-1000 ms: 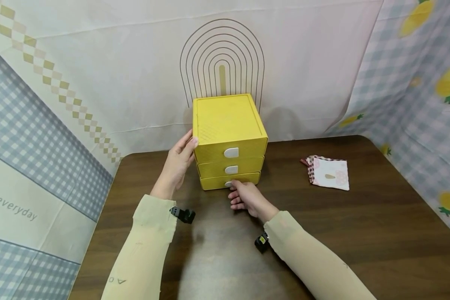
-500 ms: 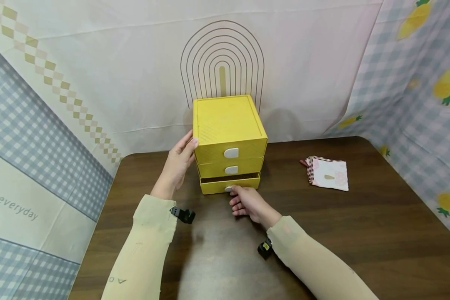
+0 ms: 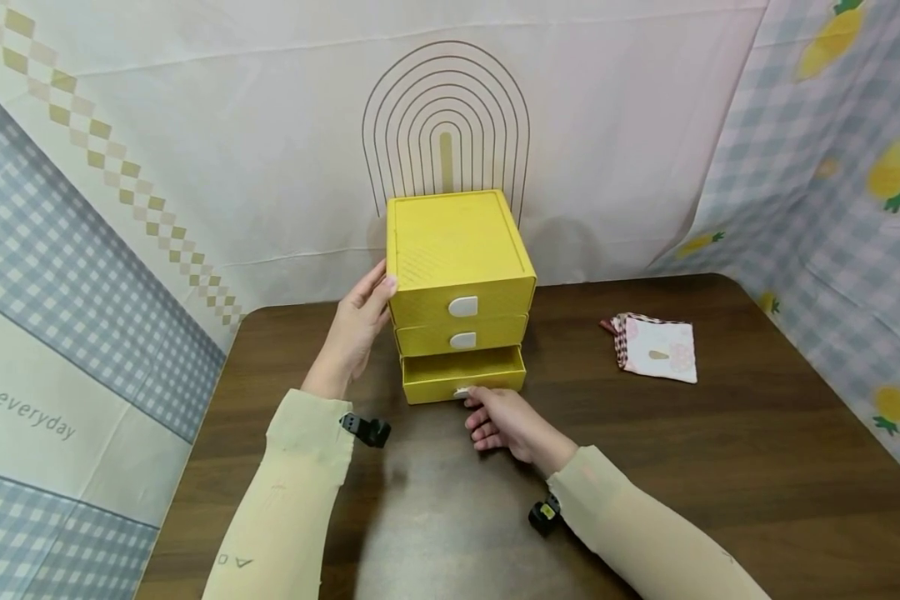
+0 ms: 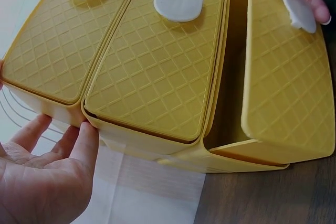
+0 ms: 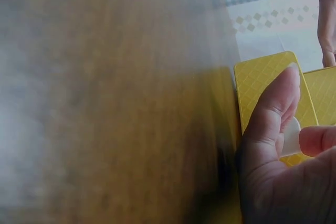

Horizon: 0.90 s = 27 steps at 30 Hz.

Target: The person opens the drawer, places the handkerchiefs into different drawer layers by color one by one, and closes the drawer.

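White tab (image 3: 461, 392) of partly open bottom drawer (image 3: 430, 392) pinched by curled fingers of right hand (image 3: 508, 422), yellow cabinet (image 3: 453, 242) just behind them, its side touched by relaxed fingers of left hand (image 3: 354, 329)

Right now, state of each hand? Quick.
Left hand: open, fingers touching the side of the yellow drawer unit.
Right hand: closed, pinching the white tab on the bottom drawer.

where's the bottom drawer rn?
Head view, centre: the bottom drawer juts from the yellow cabinet below the middle drawer, its white handle gripped by the right hand.
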Available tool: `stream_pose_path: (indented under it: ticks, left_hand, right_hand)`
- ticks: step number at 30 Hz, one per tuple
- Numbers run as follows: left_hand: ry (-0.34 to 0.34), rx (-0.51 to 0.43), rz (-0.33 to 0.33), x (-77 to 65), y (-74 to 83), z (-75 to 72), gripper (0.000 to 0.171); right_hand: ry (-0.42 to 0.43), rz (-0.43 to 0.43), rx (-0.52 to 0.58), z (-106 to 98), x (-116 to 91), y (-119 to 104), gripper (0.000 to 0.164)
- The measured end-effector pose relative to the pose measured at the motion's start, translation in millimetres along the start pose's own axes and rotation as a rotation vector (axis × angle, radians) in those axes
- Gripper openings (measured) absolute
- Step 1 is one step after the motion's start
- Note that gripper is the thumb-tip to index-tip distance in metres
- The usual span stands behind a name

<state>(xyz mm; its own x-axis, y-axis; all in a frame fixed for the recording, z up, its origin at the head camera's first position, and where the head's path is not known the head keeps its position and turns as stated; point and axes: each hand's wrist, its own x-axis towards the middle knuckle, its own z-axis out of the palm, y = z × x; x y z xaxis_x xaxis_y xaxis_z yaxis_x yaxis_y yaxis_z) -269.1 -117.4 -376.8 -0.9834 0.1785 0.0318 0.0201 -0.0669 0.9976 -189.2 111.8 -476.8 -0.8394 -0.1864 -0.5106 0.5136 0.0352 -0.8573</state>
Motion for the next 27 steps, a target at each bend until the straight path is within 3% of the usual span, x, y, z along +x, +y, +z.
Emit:
stream_pose_path:
  ticks: [27]
  left_hand:
    - [-0.019,0.011,0.009,-0.1,0.6,-0.9,0.062]
  right_hand:
    - [-0.059,0.027,-0.023,3,-39,21,0.047]
